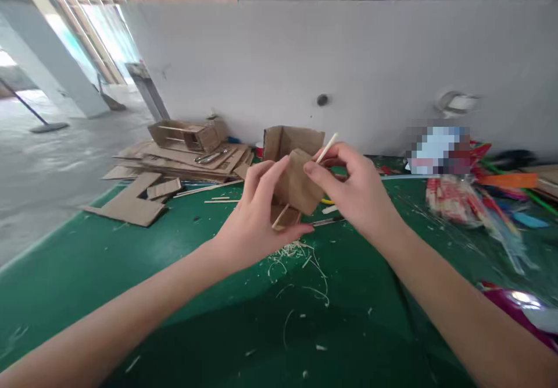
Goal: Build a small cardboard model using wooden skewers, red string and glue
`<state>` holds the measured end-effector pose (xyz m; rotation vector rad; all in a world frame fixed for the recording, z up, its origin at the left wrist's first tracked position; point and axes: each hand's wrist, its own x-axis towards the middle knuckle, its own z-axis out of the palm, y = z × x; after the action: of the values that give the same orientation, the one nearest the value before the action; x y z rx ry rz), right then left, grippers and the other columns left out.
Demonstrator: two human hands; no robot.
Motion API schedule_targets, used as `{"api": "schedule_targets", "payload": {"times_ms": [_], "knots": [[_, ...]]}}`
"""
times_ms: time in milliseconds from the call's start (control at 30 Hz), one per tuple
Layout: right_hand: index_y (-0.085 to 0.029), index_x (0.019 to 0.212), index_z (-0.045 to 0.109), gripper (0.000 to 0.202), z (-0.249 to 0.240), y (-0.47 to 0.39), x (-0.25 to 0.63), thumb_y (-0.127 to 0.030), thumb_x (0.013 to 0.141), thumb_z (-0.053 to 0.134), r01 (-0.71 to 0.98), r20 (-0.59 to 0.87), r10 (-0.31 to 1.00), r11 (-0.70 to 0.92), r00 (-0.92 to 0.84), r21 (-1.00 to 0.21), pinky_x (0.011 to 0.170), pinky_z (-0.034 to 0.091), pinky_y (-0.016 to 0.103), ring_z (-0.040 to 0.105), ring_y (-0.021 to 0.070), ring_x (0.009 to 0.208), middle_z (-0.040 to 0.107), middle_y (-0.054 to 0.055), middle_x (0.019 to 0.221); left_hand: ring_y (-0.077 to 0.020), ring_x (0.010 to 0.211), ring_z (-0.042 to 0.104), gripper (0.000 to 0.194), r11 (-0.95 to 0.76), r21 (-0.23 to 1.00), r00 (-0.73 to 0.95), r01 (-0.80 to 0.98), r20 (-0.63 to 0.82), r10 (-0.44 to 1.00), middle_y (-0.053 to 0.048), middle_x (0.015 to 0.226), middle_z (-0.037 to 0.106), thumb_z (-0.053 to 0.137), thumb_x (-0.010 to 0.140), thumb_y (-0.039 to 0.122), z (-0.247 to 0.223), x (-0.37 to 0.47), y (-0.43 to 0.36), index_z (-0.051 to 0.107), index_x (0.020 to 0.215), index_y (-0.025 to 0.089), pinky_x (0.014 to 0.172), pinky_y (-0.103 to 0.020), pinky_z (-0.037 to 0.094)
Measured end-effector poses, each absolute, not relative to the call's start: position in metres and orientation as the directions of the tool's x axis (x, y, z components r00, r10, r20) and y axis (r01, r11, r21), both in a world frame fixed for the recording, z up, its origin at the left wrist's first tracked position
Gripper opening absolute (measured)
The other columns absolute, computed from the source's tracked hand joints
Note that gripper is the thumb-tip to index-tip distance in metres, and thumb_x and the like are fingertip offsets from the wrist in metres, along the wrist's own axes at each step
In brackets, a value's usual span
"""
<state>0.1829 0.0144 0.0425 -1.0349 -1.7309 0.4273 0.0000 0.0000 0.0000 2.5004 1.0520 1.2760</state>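
Above the green table (196,295), my left hand (257,219) is closed around a small folded cardboard piece (300,184), with its thumb below and fingers at the upper left. My right hand (349,184) pinches a thin pale wooden stick (328,147) at the upper right corner of the cardboard. A stick end (280,217) also shows at the lower left of the piece, near my left palm. Whether both ends belong to one stick is hidden by the cardboard. Pale shavings (292,251) lie on the table below my hands.
Stacked cardboard sheets (174,161) hold a cardboard frame (187,135) and metal scissors (211,156) at the back left. An L-shaped cardboard piece (131,202) lies in front. Behind my hands stands a cardboard box (294,138). Plastic-wrapped red and white items (453,199) lie right.
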Motion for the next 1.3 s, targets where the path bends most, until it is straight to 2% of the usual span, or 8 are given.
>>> {"api": "schedule_targets", "payload": {"times_ms": [200,467,600,733,933,1133,1200,1300], "knots": [[-0.024,0.106,0.063,0.028,0.046,0.007,0.187,-0.045,0.090,0.055,0.397,0.577,0.759,0.650,-0.301,-0.648,0.081,0.048,0.035,0.057,0.0191,0.100,0.061,0.005,0.109,-0.0303,0.117,0.052,0.082,-0.693,0.702,0.272,0.165,0.643,0.716,-0.014,0.136,0.040,0.071,0.075,0.026,-0.001,0.000,0.014,0.026,0.143,0.028,0.088,-0.042,0.056],[-0.035,0.130,0.051,0.049,0.049,0.017,0.215,-0.044,0.083,0.062,0.154,0.445,0.777,0.556,-0.445,-0.817,0.092,0.050,0.045,0.047,0.0270,0.126,0.053,0.004,0.135,-0.0292,0.124,0.051,0.053,-0.471,0.820,0.334,-0.326,0.566,0.754,-0.007,0.136,0.051,0.062,0.084,0.028,-0.002,-0.007,0.019,0.046,0.134,0.028,0.096,-0.041,0.052],[-0.035,0.133,0.049,0.059,0.051,0.019,0.225,-0.042,0.078,0.068,0.022,0.374,0.708,0.481,-0.599,-0.876,0.089,0.053,0.044,0.052,0.0275,0.122,0.051,0.004,0.137,-0.0289,0.118,0.056,0.042,-0.304,0.855,0.361,-0.419,0.465,0.808,-0.007,0.122,0.063,0.055,0.086,0.036,-0.002,-0.004,0.020,0.055,0.126,0.023,0.094,-0.041,0.054],[-0.034,0.128,0.052,0.052,0.055,0.019,0.231,-0.035,0.079,0.067,-0.025,0.388,0.735,0.451,-0.556,-0.892,0.077,0.057,0.037,0.060,0.0219,0.105,0.056,0.004,0.129,-0.0212,0.091,0.066,0.028,-0.147,0.890,0.331,-0.431,0.307,0.892,-0.006,0.099,0.068,0.050,0.091,0.035,0.006,0.000,0.018,0.061,0.110,0.018,0.074,-0.032,0.058],[-0.035,0.135,0.045,0.070,0.039,0.026,0.215,-0.031,0.071,0.074,0.151,0.418,0.822,0.504,-0.386,-0.851,0.081,0.056,0.037,0.050,0.0263,0.123,0.047,0.005,0.140,-0.0182,0.078,0.066,0.024,0.041,0.923,0.444,-0.383,0.145,0.884,-0.004,0.092,0.067,0.059,0.087,0.029,0.008,0.006,0.012,0.060,0.109,0.021,0.064,-0.032,0.057],[-0.031,0.122,0.058,0.047,0.016,0.028,0.190,-0.037,0.076,0.068,0.011,0.294,0.879,0.322,-0.376,-0.947,0.087,0.053,0.047,0.061,0.0263,0.106,0.064,0.005,0.118,-0.0163,0.075,0.063,0.014,-0.251,0.968,0.315,-0.018,0.244,0.917,-0.003,0.085,0.068,0.060,0.084,0.026,0.008,0.004,0.009,0.064,0.095,0.019,0.062,-0.026,0.051],[-0.032,0.119,0.058,0.046,0.012,0.030,0.185,-0.035,0.075,0.068,-0.051,0.283,0.891,0.284,-0.354,-0.958,0.088,0.052,0.047,0.062,0.0257,0.102,0.066,0.004,0.112,-0.0163,0.073,0.062,0.014,-0.438,0.856,0.240,0.275,0.380,0.893,-0.003,0.082,0.068,0.054,0.086,0.022,0.015,-0.005,0.011,0.065,0.094,0.018,0.064,-0.028,0.051],[-0.035,0.129,0.048,0.052,0.002,0.036,0.180,-0.033,0.079,0.062,-0.115,0.342,0.909,0.324,-0.236,-0.939,0.093,0.050,0.048,0.061,0.0245,0.105,0.064,0.002,0.113,-0.0145,0.068,0.061,0.021,-0.622,0.459,0.127,0.634,0.732,0.669,-0.003,0.080,0.066,0.048,0.090,0.019,0.024,-0.027,0.020,0.064,0.104,0.019,0.064,-0.030,0.050]]}}
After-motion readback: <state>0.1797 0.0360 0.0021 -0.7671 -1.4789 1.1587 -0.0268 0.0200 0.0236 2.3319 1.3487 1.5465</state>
